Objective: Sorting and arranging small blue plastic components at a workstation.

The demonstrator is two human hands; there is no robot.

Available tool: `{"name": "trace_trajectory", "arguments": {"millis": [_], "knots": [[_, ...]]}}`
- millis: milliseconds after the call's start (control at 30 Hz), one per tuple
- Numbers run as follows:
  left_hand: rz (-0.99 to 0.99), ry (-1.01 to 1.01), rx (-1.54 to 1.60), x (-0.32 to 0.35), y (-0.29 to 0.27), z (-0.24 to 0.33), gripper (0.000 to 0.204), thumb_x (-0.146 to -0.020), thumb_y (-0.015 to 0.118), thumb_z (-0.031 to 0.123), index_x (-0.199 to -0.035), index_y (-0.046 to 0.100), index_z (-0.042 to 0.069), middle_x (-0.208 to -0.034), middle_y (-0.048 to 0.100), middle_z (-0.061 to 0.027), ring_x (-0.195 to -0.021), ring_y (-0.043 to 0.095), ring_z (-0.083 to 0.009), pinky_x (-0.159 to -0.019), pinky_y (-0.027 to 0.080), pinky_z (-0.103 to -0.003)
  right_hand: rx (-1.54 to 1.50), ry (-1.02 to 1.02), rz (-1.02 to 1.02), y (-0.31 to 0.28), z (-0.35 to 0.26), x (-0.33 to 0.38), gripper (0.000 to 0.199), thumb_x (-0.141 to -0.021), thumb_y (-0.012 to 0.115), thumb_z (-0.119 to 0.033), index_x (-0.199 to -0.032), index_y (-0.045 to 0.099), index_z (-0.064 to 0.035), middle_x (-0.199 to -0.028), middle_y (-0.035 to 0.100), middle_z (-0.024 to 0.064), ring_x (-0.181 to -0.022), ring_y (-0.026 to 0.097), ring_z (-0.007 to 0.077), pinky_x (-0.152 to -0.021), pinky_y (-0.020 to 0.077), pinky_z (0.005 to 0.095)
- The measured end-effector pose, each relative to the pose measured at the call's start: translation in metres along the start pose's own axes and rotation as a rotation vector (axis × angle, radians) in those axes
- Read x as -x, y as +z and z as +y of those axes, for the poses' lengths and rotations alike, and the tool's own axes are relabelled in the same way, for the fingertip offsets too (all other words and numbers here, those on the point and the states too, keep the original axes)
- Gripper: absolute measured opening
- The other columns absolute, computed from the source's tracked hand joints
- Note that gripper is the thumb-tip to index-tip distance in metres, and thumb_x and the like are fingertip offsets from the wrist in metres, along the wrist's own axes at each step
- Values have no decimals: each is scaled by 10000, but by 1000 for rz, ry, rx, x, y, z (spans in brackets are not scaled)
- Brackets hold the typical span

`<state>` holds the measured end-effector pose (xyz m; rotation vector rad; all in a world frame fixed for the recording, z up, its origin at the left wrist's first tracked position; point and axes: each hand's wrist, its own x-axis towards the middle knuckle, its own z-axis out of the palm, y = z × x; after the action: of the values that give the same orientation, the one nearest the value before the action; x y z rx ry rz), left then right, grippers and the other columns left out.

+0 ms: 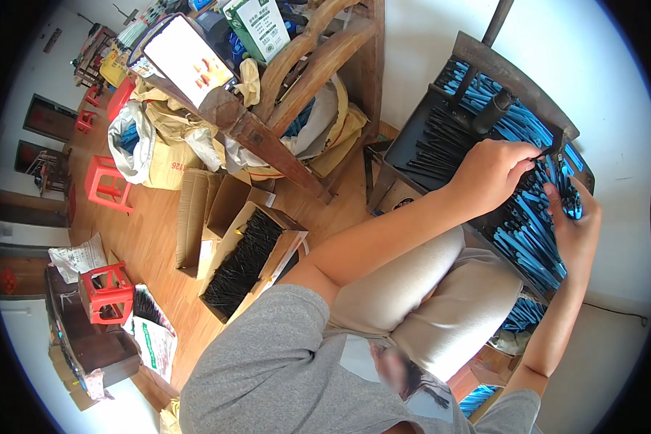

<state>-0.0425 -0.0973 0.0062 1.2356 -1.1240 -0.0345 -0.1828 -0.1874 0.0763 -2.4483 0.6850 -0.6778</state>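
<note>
My left hand (490,177) is closed in a pinch, with the dark end of a slim black piece (535,156) showing at its fingertips, beside a dark metal fitting (557,145). Just right of it, my right hand (577,220) is wrapped around a bunch of slim blue pieces (568,192). Both hands are over a dark tray (405,148) on the bench in front of me. Many slim black pieces (441,141) lie in its left part. Loose blue pieces (528,231) lie at its near right, and more blue pieces (510,116) along the far side.
An upright metal post (493,112) and a curved metal plate (521,87) stand over the tray. Left of my knees, a cardboard box (242,264) holds black pieces. Beyond are a wooden chair (267,137), a lit screen (188,58), sacks (170,137) and red stools (107,184).
</note>
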Motion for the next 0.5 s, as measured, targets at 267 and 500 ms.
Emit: {"name": "trace_trajectory", "arguments": {"millis": [267,500], "knots": [[1,10,-6,0,0,-1,141,-808,590,-22,-944,624,-33,-799,661,-174,-729,672,-276,-608,519,-307,-1,6,10,1,-3,0,244,-818,700,-144,-950,627,47,-601,559,16,-521,469,54,-480,380,218],[5,13,-7,0,1,-1,146,-808,591,-22,-949,624,-36,-800,661,-177,-728,673,-277,-609,520,-308,-1,3,11,0,-2,-1,250,-817,702,-147,-952,627,50,-607,565,19,-526,473,52,-485,383,216]]}}
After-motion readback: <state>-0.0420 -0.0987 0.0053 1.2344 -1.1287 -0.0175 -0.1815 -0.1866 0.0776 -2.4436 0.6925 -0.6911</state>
